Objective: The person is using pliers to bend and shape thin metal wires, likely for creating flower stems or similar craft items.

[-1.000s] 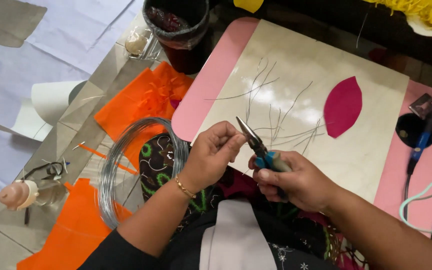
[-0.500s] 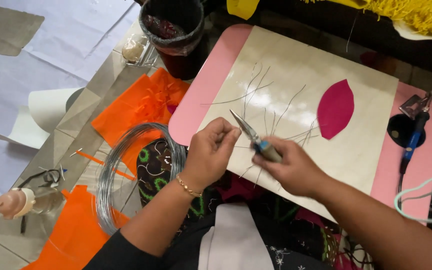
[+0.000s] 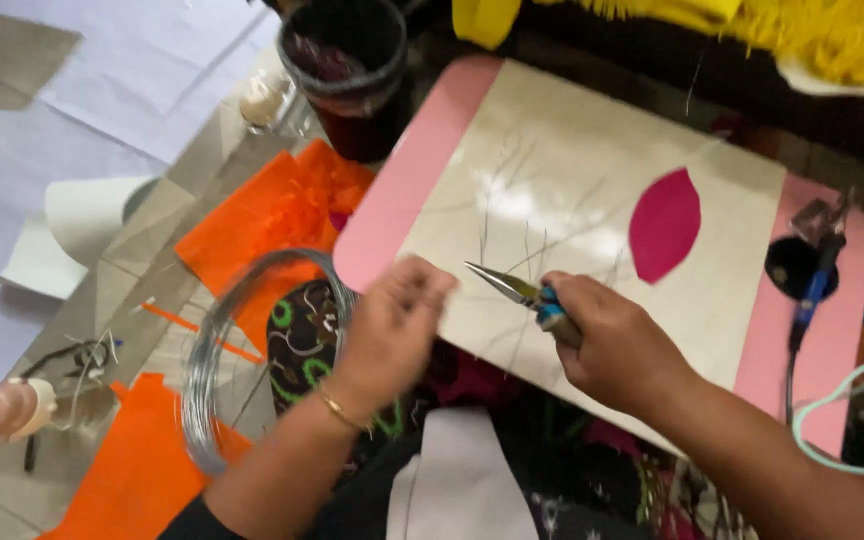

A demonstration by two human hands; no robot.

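Pliers (image 3: 517, 292) sit gripped in the right hand (image 3: 617, 345); the blurred left hand (image 3: 392, 325) pinches thin wire, I judge. Loose wire pieces (image 3: 512, 215) could scatter or prick fingers.

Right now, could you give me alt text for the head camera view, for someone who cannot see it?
A person's right hand holds pointed pliers over a pink-edged board strewn with thin wires, the blurred left hand beside their tip. A magenta petal shape lies on the board; a wire coil and orange sheets lie left.
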